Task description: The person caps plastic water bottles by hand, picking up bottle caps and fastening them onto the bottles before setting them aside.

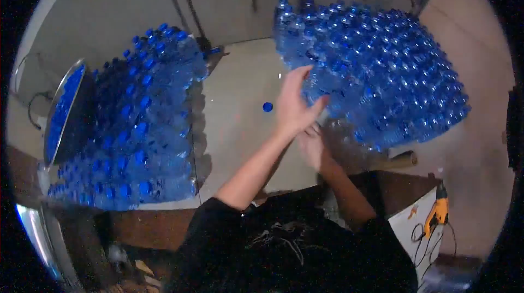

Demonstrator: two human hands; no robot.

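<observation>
My left hand (295, 104) reaches forward at the near left edge of the bottles on the right (376, 69), its thumb and fingers apart. Clear bluish plastic lies between thumb and fingertips, but I cannot tell that it is gripped. My right hand (313, 145) is just below the left wrist, its fingers curled and partly hidden behind the left hand; what they hold, if anything, is hidden. A loose blue bottle cap (267, 107) lies on the pale tabletop (234, 123), left of my left hand.
Many blue-capped bottles (142, 129) stand packed on the left. Beside them a tilted metal bowl (82, 96) holds blue caps. A cardboard-like tube (404, 160) is near the right bottles. An orange-and-black corded tool (438, 211) lies on a white surface at lower right.
</observation>
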